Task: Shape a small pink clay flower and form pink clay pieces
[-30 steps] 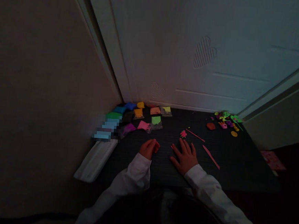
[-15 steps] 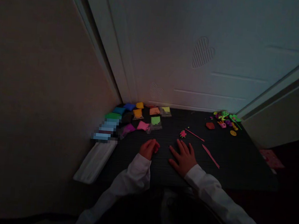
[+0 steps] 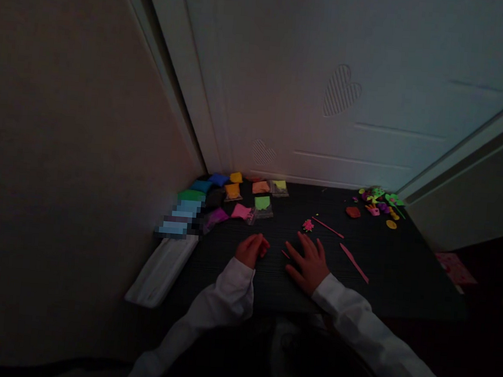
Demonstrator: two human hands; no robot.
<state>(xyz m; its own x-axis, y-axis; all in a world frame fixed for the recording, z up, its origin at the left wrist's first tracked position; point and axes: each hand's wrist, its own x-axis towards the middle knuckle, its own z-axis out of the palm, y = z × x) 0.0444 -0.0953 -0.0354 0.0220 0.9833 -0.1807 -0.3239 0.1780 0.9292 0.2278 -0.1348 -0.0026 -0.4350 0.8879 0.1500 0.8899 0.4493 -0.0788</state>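
Fingers of the right hand are spread loose over the dark surface, a thin pink strip just beside the index fingertip. The left hand is curled; I cannot tell whether it grips anything. Beyond the right fingertips lies a pink flower.

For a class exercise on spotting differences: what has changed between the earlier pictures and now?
The spread right hand has edged slightly left. The small pink sliver beside it now shows farther left and nearer the person than at first. No taking hold or letting go is visible. The left hand stays curled; the pink flower and pink knife lie as before.
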